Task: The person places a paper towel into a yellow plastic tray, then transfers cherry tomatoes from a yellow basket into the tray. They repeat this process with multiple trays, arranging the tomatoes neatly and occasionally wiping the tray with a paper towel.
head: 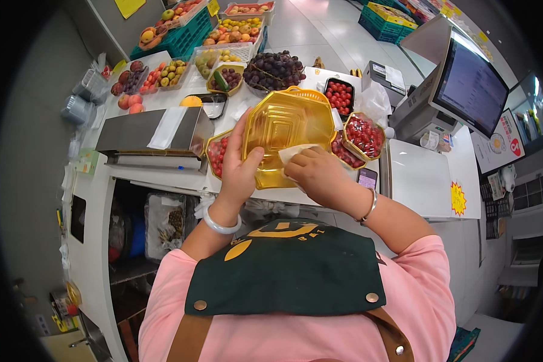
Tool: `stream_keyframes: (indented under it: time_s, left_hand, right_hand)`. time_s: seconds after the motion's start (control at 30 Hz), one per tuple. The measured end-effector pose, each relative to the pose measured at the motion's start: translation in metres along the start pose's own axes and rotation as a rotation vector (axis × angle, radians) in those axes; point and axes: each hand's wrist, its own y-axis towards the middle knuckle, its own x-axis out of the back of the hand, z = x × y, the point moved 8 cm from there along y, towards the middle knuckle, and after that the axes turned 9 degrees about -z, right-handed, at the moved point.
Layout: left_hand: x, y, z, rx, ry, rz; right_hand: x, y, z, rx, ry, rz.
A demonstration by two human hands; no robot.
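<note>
My left hand (240,165) grips the left edge of a gold-coloured octagonal plastic tray (294,120), its thumb inside the rim. The tray is tilted so that its hollow faces me, and it holds nothing. My right hand (316,172) has a folded white tissue (298,153) in its fingers, pressed against the tray's lower right part. Behind the tray, a yellow plastic basket (308,93) partly shows. Wrapped trays of red fruit (364,135) stand to the right, and another one (216,154) is partly hidden beside my left hand.
A film-wrapping machine (156,133) stands at the left, dark grapes (273,72) behind the tray. On the right are a smartphone (367,178), a weighing scale plate (418,178) and a screen (473,86). Below the counter at left, a shelf (133,271) holds containers.
</note>
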Motion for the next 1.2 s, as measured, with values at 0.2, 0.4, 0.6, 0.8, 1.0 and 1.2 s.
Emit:
stream_keyframes:
  time_s: [0.2, 0.4, 0.6, 0.8, 1.0, 1.2]
  left_hand:
    - [0.002, -0.001, 0.008, 0.04, -0.007, -0.022]
    - [-0.001, -0.009, 0.014, 0.056, 0.021, -0.08]
    - [0.02, -0.025, 0.083, 0.07, 0.246, -0.118]
    - [0.071, -0.067, 0.14, 0.618, -0.094, -0.396]
    - [0.077, -0.104, 0.22, 0.903, -0.115, -0.339]
    - [0.074, -0.088, 0.235, 0.755, 0.25, -0.237]
  right_hand:
    - [0.021, 0.005, -0.007, -0.016, -0.172, -0.184]
    - [-0.023, -0.02, -0.002, -0.242, 0.165, -0.145]
    - [-0.05, -0.062, -0.033, -0.813, 1.073, 0.076]
    - [-0.097, -0.171, -0.128, -0.919, 0.198, -0.058]
    - [-0.093, -0.153, -0.137, -0.745, -0.039, -0.01]
    - [-0.072, -0.053, -0.179, -0.411, -0.263, -0.12]
